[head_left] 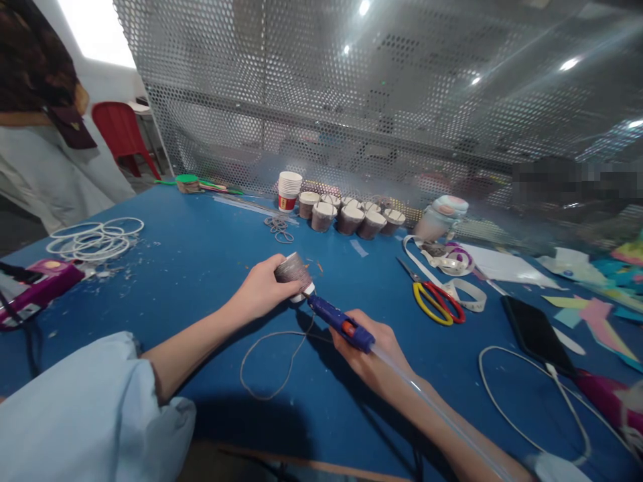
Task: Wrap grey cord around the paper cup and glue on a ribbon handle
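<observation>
My left hand (261,289) is closed around a small paper cup (294,270) wrapped in brown twine, held tilted over the blue table (201,268). My right hand (369,351) grips a blue hot glue gun (339,323) with a clear glue stick trailing back along my forearm. The gun's nozzle touches the cup's lower edge. A loose length of twine (271,358) hangs from the cup and loops on the table between my arms.
Several twine-wrapped cups (351,215) and a stack of paper cups (289,190) stand by the perforated metal screen. Yellow-and-red scissors (435,300), a phone (537,335) with white cable, coloured paper scraps lie right. White rings (95,237) lie left. A person stands far left.
</observation>
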### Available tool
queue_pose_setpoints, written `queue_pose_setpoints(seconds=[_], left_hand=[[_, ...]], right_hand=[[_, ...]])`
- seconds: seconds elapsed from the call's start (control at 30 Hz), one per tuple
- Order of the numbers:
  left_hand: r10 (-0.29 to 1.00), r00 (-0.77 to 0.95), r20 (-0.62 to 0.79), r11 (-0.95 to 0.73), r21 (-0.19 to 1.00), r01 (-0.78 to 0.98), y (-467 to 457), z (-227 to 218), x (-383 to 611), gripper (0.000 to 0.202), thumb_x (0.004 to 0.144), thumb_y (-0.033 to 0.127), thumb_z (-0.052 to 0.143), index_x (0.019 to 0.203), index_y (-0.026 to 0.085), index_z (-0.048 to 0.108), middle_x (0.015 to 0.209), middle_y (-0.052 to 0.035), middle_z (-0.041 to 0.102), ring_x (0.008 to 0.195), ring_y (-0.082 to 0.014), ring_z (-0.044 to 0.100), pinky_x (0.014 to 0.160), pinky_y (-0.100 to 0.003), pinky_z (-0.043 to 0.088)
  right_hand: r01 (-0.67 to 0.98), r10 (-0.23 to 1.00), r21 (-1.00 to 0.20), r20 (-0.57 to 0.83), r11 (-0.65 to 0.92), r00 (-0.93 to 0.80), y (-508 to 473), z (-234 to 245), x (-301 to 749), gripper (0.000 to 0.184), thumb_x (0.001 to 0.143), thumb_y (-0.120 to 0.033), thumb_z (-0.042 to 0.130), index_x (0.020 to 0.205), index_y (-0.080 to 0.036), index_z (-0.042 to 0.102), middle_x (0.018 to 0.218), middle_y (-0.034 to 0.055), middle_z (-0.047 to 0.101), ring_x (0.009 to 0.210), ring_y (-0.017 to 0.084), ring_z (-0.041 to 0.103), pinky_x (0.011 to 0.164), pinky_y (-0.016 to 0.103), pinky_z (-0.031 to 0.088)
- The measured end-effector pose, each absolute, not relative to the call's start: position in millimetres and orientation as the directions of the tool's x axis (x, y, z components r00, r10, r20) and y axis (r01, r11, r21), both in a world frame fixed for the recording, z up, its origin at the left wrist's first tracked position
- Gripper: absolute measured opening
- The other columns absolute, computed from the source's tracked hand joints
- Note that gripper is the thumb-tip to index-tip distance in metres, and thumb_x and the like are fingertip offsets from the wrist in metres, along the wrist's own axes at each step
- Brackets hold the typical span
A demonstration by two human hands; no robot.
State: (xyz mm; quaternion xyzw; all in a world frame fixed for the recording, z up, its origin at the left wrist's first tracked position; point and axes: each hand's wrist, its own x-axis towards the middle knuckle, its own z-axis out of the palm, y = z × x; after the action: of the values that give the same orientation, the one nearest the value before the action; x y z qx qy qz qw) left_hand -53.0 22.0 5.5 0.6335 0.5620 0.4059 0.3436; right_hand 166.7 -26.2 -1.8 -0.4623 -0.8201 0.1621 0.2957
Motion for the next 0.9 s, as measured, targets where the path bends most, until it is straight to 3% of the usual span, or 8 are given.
queue_pose_setpoints(seconds=[0.47,0.9], left_hand=[[0.988,0.037,0.149,-0.15,0.888,0.435,22.8,4.1,-52.6,0.02,0.067,0.031,0.065,0.067,0.019,0.049,0.062,0.0037,0.052,0.058,-0.0118,0.044,0.055,-0.026,0.033],[0.985,0.046,0.165,-0.167,0.864,0.474,22.2,4.1,-52.8,0.023,0.067,0.032,0.065,0.065,0.02,0.044,0.061,0.0051,0.046,0.059,-0.0122,0.043,0.055,-0.027,0.031]], right_hand=[[0.653,0.843,-0.533,0.337,0.538,-0.419,-26.8,-5.0,168.1,0.008,0.083,-0.028,0.05,0.08,-0.021,0.054,0.064,0.0001,0.063,0.05,0.012,0.055,0.051,0.023,0.041],[0.666,0.843,-0.517,0.356,0.537,-0.403,-26.1,-3.5,167.6,0.009,0.083,-0.028,0.051,0.078,-0.021,0.054,0.06,-0.0012,0.06,0.047,0.012,0.053,0.049,0.022,0.039]])
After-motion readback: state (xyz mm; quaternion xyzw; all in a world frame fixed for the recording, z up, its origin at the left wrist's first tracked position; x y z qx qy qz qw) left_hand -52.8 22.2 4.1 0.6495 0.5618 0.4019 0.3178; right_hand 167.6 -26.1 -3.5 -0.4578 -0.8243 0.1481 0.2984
